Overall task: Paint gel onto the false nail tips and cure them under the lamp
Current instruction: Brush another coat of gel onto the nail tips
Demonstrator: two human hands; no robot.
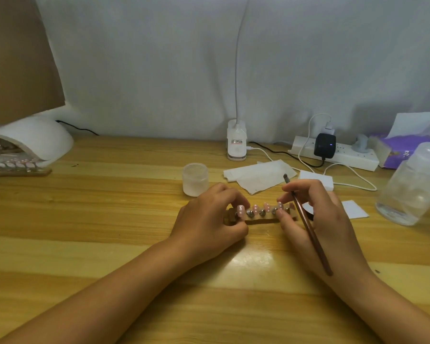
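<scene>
Pink dotted tips (pixel 267 206) on a central holder (pixel 258 220) look painted — left hand (pixel 209 224) pinches one end, right hand (pixel 330 219) the other with the brush (pixel 310 232) tucked in — so curing seems left, another set (pixel 18 163) already at the lamp (pixel 35 140) in the back-left corner of the table (pixel 109 207)

1 wide-angle camera, worn on the person's head, looks forward and down across the pale striped wooden worktop (pixel 109 219) toward the grey cloth backdrop (pixel 159 70). It sits close: the left hand (pixel 209 222) and right hand (pixel 333 227) lie just below centre, both reaching in from the bottom edge.
</scene>
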